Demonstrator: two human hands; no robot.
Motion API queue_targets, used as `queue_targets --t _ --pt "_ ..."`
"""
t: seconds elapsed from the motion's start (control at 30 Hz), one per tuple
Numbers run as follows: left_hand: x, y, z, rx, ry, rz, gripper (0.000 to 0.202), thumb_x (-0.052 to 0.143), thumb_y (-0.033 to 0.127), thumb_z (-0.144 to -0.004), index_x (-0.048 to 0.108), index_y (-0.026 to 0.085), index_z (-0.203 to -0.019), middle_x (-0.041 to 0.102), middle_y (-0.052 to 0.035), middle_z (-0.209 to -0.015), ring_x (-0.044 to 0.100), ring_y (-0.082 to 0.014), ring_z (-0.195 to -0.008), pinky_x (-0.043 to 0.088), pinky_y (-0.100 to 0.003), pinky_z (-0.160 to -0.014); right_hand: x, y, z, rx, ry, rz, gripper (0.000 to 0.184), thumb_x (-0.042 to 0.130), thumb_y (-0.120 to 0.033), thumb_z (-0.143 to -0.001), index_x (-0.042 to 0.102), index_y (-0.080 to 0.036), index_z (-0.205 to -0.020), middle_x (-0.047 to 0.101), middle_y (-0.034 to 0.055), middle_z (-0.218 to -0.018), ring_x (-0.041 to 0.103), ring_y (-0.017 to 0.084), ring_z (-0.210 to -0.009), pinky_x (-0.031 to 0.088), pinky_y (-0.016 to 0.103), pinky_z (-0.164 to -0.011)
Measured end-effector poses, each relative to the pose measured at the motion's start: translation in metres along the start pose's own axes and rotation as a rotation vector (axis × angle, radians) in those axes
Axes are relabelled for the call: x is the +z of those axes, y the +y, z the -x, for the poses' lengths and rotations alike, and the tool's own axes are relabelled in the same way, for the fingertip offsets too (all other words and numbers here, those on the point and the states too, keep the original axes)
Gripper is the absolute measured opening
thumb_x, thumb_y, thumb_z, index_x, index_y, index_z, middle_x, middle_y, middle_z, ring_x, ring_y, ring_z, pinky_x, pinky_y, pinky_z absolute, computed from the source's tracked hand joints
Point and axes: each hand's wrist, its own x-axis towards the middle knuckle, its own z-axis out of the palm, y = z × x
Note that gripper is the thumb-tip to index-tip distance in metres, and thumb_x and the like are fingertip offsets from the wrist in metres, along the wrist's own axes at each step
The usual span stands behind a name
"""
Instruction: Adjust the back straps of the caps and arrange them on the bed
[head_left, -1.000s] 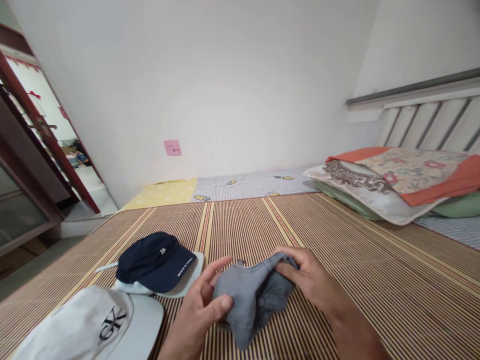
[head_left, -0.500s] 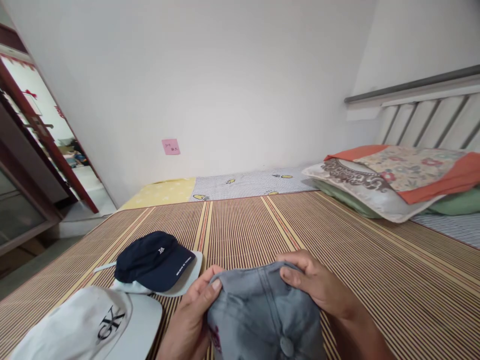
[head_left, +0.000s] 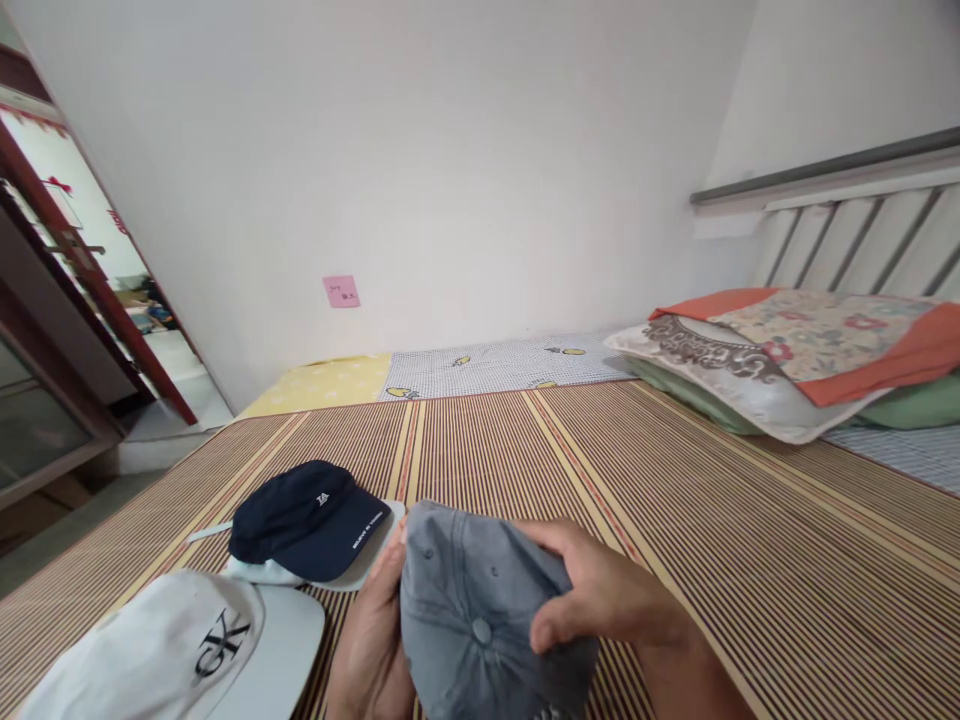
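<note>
Between my two hands is a grey-blue baseball cap [head_left: 457,590], its crown and top button facing up toward me. My left hand [head_left: 375,630] supports the cap's left side, its fingers partly hidden behind the fabric. On the other side, my right hand [head_left: 600,590] grips the cap with the thumb on the crown and the fingers behind it. To the left lies a navy cap [head_left: 300,520] with small white lettering on its brim, on top of another pale cap. Nearer to me is a white cap [head_left: 172,640] with black letters, beside my left forearm.
A striped bamboo-like mat [head_left: 480,440] covers the bed. Pillows [head_left: 750,370] with an orange-edged floral cloth [head_left: 840,330] lie at the right, by a slatted headboard [head_left: 862,235]. The white wall bears a pink note [head_left: 342,291]. A doorway stands at far left.
The grey-blue cap has been turned and tipped, so its crown and button show more. My right hand has shifted from the far edge onto the cap's right side.
</note>
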Motion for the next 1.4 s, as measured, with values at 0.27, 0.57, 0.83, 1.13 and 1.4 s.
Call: queue_targets --t 0.27,0.57,0.83,1.13,1.4 --pt "-0.006 0.003 0.003 0.041 -0.14 -0.243 0.055 0.093 0.045 -0.07 0.078 0.019 -0.115 0.08 -0.0121 -0.111 0.073 -0.0334 -0.109 0.056 -0.041 -0.101 0.002 0.01 -0.006 -0.068 0.262 -0.1 0.037 0.084 -0.053 -0.079 0.084 -0.025 -0.103 0.08 0.0052 -0.1 0.072 0.022 -0.092 0.056 0.033 -0.085" --pt "-0.005 -0.006 0.014 -0.132 -0.125 -0.35 0.033 0.089 0.041 -0.077 0.083 0.016 -0.097 0.083 -0.0125 -0.096 0.076 -0.0338 -0.103 0.058 -0.042 -0.097 0.001 0.028 -0.002 -0.017 0.382 -0.338 0.046 0.083 -0.061 -0.078 0.083 -0.019 -0.097 0.08 0.008 -0.086 0.074 0.022 -0.082 0.056 0.032 -0.077" --pt "0.004 -0.004 0.004 -0.099 0.08 -0.104 0.035 0.081 0.029 -0.087 0.076 0.017 -0.119 0.083 -0.0114 -0.107 0.078 -0.0307 -0.106 0.059 -0.042 -0.103 -0.011 0.028 -0.001 -0.076 0.181 -0.24 0.074 0.089 -0.066 -0.066 0.076 -0.019 -0.121 0.078 0.0117 -0.11 0.072 0.027 -0.1 0.057 0.038 -0.089" --pt "0.008 -0.001 0.007 -0.083 0.136 -0.166 0.05 0.081 0.033 -0.087 0.068 0.016 -0.133 0.08 -0.0153 -0.117 0.075 -0.0343 -0.112 0.059 -0.046 -0.103 0.011 0.024 -0.012 -0.048 0.05 -0.277 0.036 0.084 -0.053 -0.081 0.082 -0.022 -0.1 0.077 0.0011 -0.084 0.07 0.014 -0.078 0.054 0.025 -0.077" --pt "0.0 -0.003 0.005 -0.156 0.025 -0.138 0.048 0.079 0.037 -0.089 0.071 0.017 -0.132 0.08 -0.0153 -0.121 0.071 -0.0332 -0.121 0.051 -0.046 -0.113 0.007 0.024 -0.009 -0.045 0.258 -0.367 0.04 0.083 -0.055 -0.082 0.082 -0.021 -0.102 0.08 0.0061 -0.092 0.075 0.021 -0.088 0.057 0.031 -0.084"
